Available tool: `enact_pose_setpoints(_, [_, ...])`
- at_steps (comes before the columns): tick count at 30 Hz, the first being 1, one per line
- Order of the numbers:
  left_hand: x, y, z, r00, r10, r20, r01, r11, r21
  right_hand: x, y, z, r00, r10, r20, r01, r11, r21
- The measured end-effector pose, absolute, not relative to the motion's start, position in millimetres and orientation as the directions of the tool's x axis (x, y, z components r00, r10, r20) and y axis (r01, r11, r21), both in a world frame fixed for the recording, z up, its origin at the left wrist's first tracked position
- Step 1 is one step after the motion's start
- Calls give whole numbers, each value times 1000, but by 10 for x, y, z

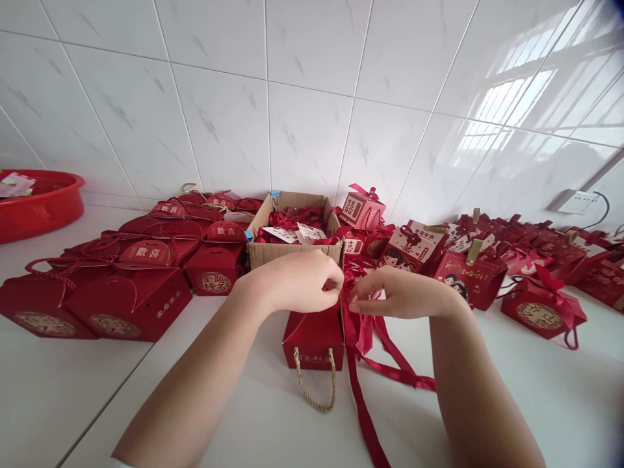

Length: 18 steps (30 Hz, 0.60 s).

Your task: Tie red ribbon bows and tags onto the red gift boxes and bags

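A small red gift box (312, 335) with a twisted gold cord handle (316, 404) sits on the white surface in front of me. Over its right side my left hand (305, 283) is bent down, fingers curled closed against a dark red ribbon (358, 396). From the right, my right hand (397, 294) meets the same ribbon with thumb and fingertips drawn together on it. The ribbon's long tails hang down beside the box and trail over the surface. Where the fingertips meet the ribbon is partly hidden.
An open cardboard box (263, 255) with ribbons and cards stands behind. Closed red gift boxes (131, 286) fill the left. More red boxes and bags (470, 276) crowd the right. A red basin (43, 211) is far left, a wall socket (575, 203) far right.
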<state>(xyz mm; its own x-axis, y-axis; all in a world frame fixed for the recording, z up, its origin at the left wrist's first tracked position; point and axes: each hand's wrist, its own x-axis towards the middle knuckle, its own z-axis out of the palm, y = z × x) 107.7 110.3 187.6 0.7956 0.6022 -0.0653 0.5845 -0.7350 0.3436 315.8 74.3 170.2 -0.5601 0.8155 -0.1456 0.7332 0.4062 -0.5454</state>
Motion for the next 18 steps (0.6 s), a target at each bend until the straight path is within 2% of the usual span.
enact_pose_setpoints(2, [1059,1048,1912,810,584,48,543,-778,316,3130,744,1704,-511,859,-4,692,409,-594])
enact_pose_setpoints(4, [1049,989,1947,819,560,127,507,-809,298,3094,761,1696,-541,835,100,563,448,-695])
enact_pose_setpoints(7, [1051,927,1988,821,535,197,473,-832,291,3053,798,1676,-639,763,97,429,457,-779])
enact_pose_setpoints(10, [1039,901,2028,794,526,305,447,-845,294,3053,814,1674,-622,781,57,411,387,-825])
enact_pose_setpoints(13, [972,890,2077,730,558,396,455,-828,329,3083,795,1697,-593,798,107,267,320,-909])
enact_pose_setpoints(16, [857,902,2106,701,628,338,522,-775,357,3102,749,1730,-585,786,202,140,343,-929])
enact_pose_setpoints(18, [787,936,2096,717,679,157,594,-713,372,3099,705,1747,-574,779,254,102,375,-921])
